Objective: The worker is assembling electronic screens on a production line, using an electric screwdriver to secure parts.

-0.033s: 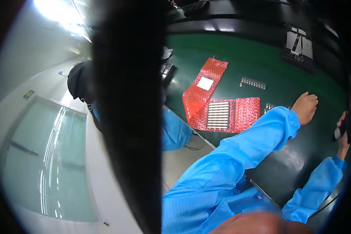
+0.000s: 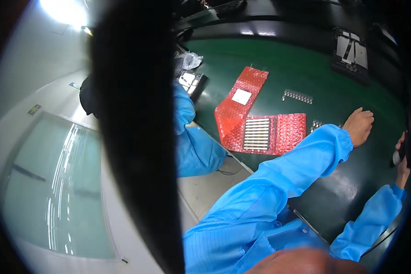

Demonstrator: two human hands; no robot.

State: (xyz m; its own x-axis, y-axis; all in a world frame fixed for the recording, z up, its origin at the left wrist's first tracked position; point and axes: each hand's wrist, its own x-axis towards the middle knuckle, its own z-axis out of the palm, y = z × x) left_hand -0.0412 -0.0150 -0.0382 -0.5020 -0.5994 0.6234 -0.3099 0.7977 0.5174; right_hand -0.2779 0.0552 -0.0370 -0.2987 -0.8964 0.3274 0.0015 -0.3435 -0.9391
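My left hand, in a blue sleeve, rests on the green table with its fingers curled together. What lies under the fingers, if anything, is hidden. Just left of it is a small strip of circuit boards, partly covered by my sleeve. At the far right edge my right hand is closed around a dark object with a rounded grey end; the picture's dark rim cuts off much of both. Red bubble wrap lies left of my left forearm, bearing a panel of pale strips.
A white square label sits on the wrap's upper arm. Beyond my left hand lies another circuit-board strip. A black device with white panels stands at the back right. At left are a co-worker's blue sleeve and a similar device.
The dark vertical band has shifted left, and more of the co-worker's blue sleeve and the device beside it shows. My hands and the things on the table keep nearly the same places.
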